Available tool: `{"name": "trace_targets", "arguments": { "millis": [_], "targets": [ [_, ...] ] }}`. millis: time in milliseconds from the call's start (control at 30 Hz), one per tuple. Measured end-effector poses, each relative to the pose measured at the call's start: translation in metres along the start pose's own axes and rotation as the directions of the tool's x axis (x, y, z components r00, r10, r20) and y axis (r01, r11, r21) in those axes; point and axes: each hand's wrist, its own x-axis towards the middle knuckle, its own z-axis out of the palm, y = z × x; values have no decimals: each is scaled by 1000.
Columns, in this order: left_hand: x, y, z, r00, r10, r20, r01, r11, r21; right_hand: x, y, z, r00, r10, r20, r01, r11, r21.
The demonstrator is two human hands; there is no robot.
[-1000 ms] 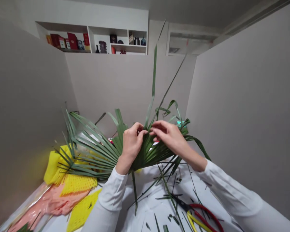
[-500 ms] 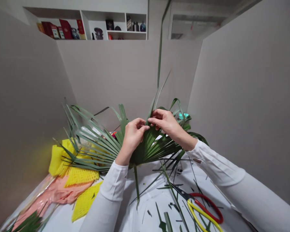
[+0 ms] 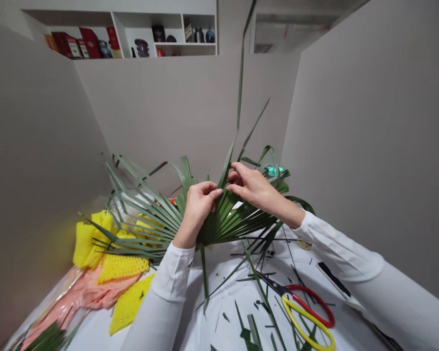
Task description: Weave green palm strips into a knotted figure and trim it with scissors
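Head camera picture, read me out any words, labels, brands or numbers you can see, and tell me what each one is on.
No text can be read anywhere.
Red boxes on the wall shelf: pale labels, too small and blurred to read.
Dark jars on the same shelf: no legible marking.
Scissors with red and yellow handles: no print visible.
Yellow mesh sheets and the palm leaf that both hands grip: no writing.
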Motion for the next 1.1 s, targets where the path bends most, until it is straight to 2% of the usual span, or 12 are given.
{"name": "trace_targets", "arguments": {
  "millis": [167,400,633,867,967,1100],
  "targets": [
    [-3,3,1,1000,0,2,0,997,-77,1,5,5,999,-28,-16,27,999,-40],
    [-5,11,1,998,-24,-56,14,986,-164,-1,0,4,995,-103,16,104,992,-77],
    [-10,25,2,998,-51,-22,44,965,-257,-3,2,1,997,-72,22,73,996,-45],
    [-10,26,2,996,-62,-69,41,962,-269,-8,-5,-1,998,-67,18,68,998,-18],
    [-9,25,2,994,-52,-91,27,966,-256,-12,-7,-8,998,-46,-36,46,999,6],
    [-7,25,2,986,-29,-165,-17,963,-270,-32,-17,-30,996,16,-92,-15,1000,7]
  ]
}}
